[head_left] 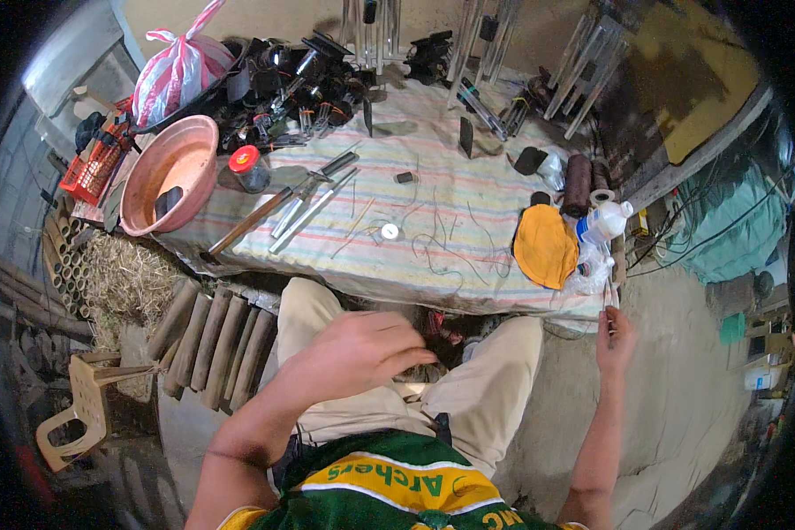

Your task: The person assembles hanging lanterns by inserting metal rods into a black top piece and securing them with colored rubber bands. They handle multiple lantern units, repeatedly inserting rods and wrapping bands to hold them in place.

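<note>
A low desk (468,265) under a striped cloth of pale pink, blue and yellow filled the middle of the room, with a bare, dusty concrete floor (680,389) running off to the right. On the left, straw (128,278) lay heaped beside a row of short brown tubes (212,340), and a small beige plastic stool (75,411) stood tipped near the lower corner. A tan wall (274,18) closed the far side, teal fabric (733,216) hung at the right edge, and even daylight fell over the whole scene.

Pink-striped plastic bag (178,66), table's far-left corner
</note>
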Demonstrator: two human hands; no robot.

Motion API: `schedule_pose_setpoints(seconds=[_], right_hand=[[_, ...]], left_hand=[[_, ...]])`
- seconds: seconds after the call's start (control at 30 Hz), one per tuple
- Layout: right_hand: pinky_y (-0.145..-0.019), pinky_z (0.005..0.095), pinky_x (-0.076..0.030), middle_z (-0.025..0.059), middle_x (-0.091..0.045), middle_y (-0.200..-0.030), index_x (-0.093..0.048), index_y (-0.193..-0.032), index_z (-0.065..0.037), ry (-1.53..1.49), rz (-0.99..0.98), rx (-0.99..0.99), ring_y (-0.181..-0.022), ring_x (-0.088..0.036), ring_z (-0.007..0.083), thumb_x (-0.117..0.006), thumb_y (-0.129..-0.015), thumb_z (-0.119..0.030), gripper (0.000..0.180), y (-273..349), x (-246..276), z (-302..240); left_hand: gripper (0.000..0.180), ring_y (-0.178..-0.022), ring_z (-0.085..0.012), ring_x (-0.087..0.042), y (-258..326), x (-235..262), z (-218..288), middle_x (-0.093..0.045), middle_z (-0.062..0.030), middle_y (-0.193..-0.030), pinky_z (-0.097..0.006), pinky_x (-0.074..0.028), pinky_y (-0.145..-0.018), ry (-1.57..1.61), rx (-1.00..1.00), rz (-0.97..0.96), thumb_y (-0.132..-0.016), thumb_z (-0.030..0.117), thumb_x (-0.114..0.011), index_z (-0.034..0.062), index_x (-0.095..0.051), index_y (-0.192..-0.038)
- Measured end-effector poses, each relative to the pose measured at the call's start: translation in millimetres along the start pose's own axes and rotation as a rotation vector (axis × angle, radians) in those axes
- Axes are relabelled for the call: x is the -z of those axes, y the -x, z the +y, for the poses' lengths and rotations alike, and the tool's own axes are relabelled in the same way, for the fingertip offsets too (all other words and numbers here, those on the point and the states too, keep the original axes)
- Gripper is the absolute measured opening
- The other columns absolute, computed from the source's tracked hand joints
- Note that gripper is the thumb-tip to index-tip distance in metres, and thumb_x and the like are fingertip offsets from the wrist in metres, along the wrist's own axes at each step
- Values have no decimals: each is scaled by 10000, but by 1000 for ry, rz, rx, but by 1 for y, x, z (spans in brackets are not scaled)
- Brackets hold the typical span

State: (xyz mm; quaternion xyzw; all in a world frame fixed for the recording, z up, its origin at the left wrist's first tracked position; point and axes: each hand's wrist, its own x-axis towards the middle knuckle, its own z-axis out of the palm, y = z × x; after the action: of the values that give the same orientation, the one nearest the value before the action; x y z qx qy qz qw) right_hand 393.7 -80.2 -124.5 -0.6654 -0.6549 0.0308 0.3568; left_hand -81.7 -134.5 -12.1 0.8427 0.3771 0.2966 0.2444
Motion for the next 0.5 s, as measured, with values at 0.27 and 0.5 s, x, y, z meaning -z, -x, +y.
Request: schedule_pose_setpoints(seconds=[0.27,0.5], right_hand=[[-788,282,-526,115,-694,-974,-637,-1097,48,-346,-267,132,-903,-663,165,-682,-904,-96,245,-49,-68,-131],[-902,320,-501,149,-668,-1128,-605,-1179,38,-584,-438,267,-1092,-629,199,-756,-855,-240,453,-181,-265,-248]], left_hand=[[86,-731,-336,-645,76,9,-46,-656,-147,-821,-394,-524,-638,102,275,252,-851,80,-692,17,-674,-907],[102,-730,-295,-679,100,4,-94,-689,-136,-835,-354,-537,-641,186,386,423,-822,26,-717,12,-687,-918]])
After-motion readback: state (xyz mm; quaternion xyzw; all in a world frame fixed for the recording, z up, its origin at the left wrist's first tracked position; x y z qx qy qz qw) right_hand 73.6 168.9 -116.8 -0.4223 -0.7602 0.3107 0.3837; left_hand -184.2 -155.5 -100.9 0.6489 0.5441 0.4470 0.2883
